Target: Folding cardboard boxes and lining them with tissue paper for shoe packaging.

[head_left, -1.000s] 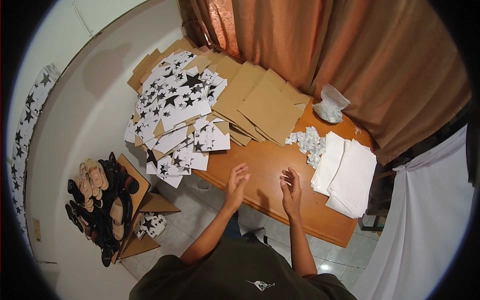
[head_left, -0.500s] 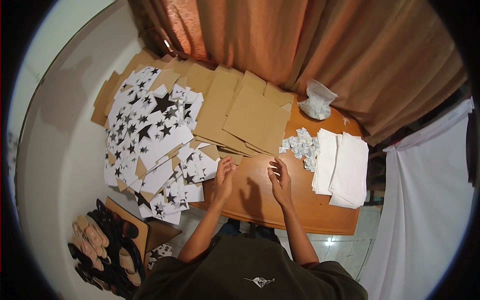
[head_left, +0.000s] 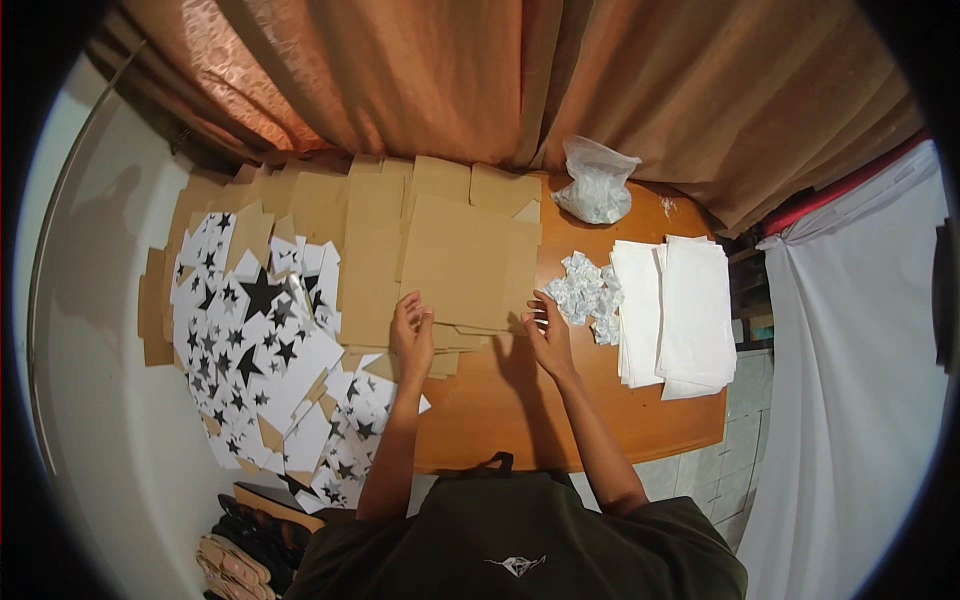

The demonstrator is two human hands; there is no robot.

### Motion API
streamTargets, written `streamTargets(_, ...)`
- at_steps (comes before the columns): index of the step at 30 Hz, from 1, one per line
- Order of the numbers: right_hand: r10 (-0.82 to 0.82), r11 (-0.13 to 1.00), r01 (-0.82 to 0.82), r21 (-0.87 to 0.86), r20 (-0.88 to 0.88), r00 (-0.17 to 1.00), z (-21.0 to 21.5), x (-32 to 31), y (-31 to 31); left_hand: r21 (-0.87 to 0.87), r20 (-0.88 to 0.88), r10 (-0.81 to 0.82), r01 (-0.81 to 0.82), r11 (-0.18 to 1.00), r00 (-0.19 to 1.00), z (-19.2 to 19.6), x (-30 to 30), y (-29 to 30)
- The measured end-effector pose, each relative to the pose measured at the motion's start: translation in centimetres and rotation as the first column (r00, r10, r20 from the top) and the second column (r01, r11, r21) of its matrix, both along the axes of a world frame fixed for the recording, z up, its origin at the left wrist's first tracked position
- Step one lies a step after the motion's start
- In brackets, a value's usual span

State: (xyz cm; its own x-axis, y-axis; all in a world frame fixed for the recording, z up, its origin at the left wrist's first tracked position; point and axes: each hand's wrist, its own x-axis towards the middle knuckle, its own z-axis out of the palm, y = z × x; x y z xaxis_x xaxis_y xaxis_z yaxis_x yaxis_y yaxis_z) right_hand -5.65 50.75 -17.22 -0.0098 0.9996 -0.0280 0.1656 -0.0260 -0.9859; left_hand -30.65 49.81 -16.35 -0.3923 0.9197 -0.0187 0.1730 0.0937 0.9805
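My left hand (head_left: pixel 411 335) rests with spread fingers on the near edge of a stack of flat brown cardboard sheets (head_left: pixel 455 262) on a wooden table (head_left: pixel 560 420). At the stack's right near corner lies my right hand (head_left: pixel 548 328), fingers apart, touching the cardboard edge. Neither hand grips anything. Small white crumpled packets (head_left: pixel 585 290) lie just right of my right hand.
White flat pieces printed with black stars (head_left: pixel 260 360) cover the table's left side. Stacked white sheets (head_left: pixel 680 310) lie at the right, a clear plastic bag (head_left: pixel 595 190) behind them. Orange curtains (head_left: pixel 480 80) hang behind. Shoes on a rack (head_left: pixel 245 545) sit at lower left.
The view has swung so the table sits more level and centred. Both hands have moved forward from bare wood onto the near edge of the brown cardboard stack.
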Motion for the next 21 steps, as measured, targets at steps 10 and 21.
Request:
streamTargets(10, -0.024, 1.000, 0.025, -0.019, 0.077, 0.997, -9.2, 0.7, 19.8, 0.119, -0.420, 0.077, -0.030, 0.993, 0.904, -5.8, -1.4, 18.8)
streamTargets(21, -0.102, 0.959, 0.261, -0.108, 0.730, 0.676, -11.8, -0.3, 23.8, 0.082, -0.482, 0.094, -0.062, 0.995, 0.871, -8.6, -2.4, 22.4)
